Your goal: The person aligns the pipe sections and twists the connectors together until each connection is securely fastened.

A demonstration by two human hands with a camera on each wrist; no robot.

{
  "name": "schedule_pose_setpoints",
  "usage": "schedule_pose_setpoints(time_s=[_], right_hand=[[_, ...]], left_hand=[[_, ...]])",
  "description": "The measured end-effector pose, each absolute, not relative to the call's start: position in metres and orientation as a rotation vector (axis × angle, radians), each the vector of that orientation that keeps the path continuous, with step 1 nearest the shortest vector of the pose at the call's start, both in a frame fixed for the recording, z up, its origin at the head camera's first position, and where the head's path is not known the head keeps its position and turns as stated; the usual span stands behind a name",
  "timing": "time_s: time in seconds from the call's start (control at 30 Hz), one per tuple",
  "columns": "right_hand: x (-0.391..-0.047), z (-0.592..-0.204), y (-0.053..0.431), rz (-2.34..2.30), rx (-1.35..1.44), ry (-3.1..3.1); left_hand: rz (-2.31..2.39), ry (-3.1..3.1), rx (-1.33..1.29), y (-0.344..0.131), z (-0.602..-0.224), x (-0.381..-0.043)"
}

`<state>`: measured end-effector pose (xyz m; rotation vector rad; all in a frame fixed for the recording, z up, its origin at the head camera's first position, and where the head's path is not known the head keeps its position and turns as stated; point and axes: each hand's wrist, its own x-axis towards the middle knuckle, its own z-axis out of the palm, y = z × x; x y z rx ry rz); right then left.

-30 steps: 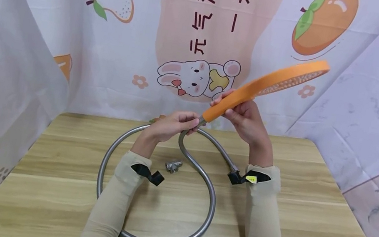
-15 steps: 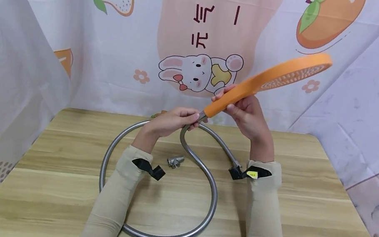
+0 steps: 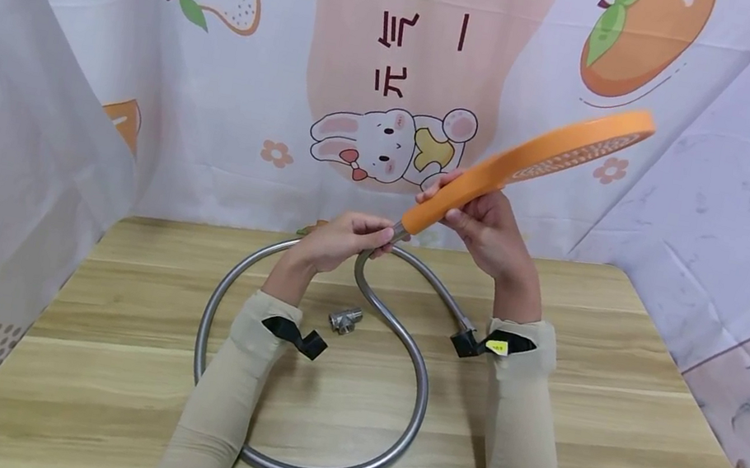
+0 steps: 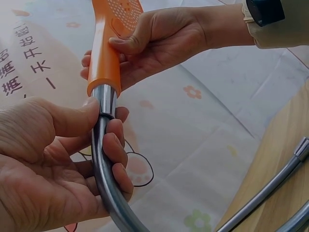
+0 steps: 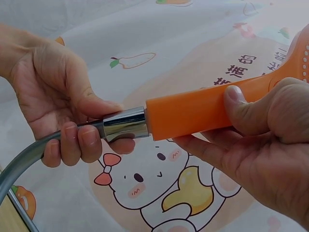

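An orange shower head [image 3: 548,149] is held up at a slant above the table's back edge, its perforated face turned down and right. My right hand [image 3: 485,224] grips its handle [image 5: 193,108], thumb on one side and fingers on the other. The left hand [image 3: 343,241] pinches the chrome end nut [image 5: 125,124] of a grey metal shower hose [image 3: 418,392], fingers curled round the hose just below. In the right wrist view the nut sits right at the handle's lower end, in line with it. From there the hose loops down onto the table.
Between the forearms a small chrome valve fitting [image 3: 345,320] lies on the wooden table [image 3: 609,443]. The hose's other end [image 4: 301,147] rests near the right wrist. A printed cloth [image 3: 215,114] hangs behind the table, with more cloth at both sides.
Both hands keep their hold, and the shower head and hose stay almost in place. The whole head view has shifted slightly; the shower head's face shows at a slightly different angle.
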<state>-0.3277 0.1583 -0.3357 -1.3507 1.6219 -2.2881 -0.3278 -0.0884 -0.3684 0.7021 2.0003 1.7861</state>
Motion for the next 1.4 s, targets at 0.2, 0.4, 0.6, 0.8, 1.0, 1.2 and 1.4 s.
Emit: schedule_pose_setpoints(time_s=[0.2, 0.4, 0.6, 0.8, 1.0, 1.2, 1.4], right_hand=[[-0.3270, -0.3354, 0.1573, -2.285, -1.351, 1.652], [-0.3273, -0.3350, 0.1563, -2.285, -1.355, 1.614], [-0.3280, -0.3343, 0.1554, -2.268, -1.392, 1.601], [-0.3289, -0.3347, 0.1568, -2.264, -1.425, 1.567], [-0.3291, -0.3354, 0.1573, -2.269, -1.426, 1.584], [-0.3289, -0.3357, 0.1582, -2.280, -1.385, 1.621], [-0.3276, -0.3345, 0.1585, -2.285, -1.371, 1.623]], left_hand=[[1.788, 2.014, 0.716, -0.0891, -0.3695, -0.3279], [1.711, 1.993, 0.792, -0.0922, -0.3649, -0.3246], [1.681, 1.959, 0.849, -0.0928, -0.3617, -0.3218], [1.699, 1.954, 0.844, -0.0917, -0.3612, -0.3212], [1.734, 1.940, 0.827, -0.0898, -0.3621, -0.3221], [1.754, 1.955, 0.824, -0.0867, -0.3641, -0.3229], [1.739, 1.977, 0.836, -0.0868, -0.3614, -0.3195]])
